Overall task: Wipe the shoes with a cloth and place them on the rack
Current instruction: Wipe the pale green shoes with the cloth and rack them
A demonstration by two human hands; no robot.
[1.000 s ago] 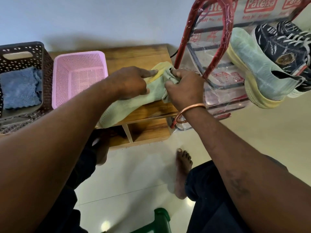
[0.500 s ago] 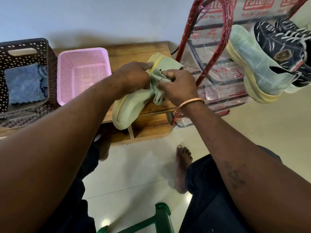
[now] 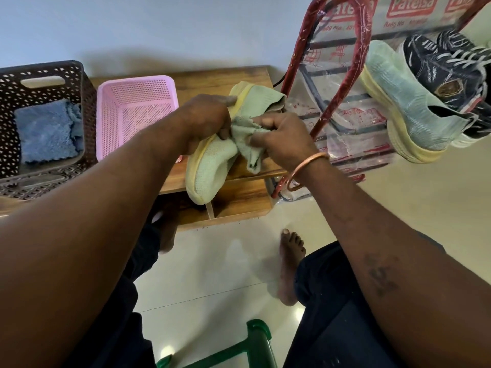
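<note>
A pale green knit shoe [image 3: 210,168] with a yellow sole is held above the wooden bench, toe pointing down toward me. My left hand [image 3: 204,120] grips it around the middle. My right hand [image 3: 281,139] pinches a greenish-grey cloth [image 3: 247,139] bunched against the shoe's upper. On the red, plastic-wrapped shoe rack [image 3: 342,75] at the right sit the matching green shoe [image 3: 403,102] and dark blue sneakers [image 3: 449,73].
A pink basket [image 3: 132,112] and a brown basket [image 3: 39,78] holding a blue cloth [image 3: 47,128] stand on the low wooden bench [image 3: 239,195]. My bare foot [image 3: 289,264] rests on the tiled floor. A green plastic stool edge [image 3: 255,343] shows below.
The shoe has been lifted off the bench and tipped toe-down toward me. My right hand with the cloth has slid along the upper toward the middle.
</note>
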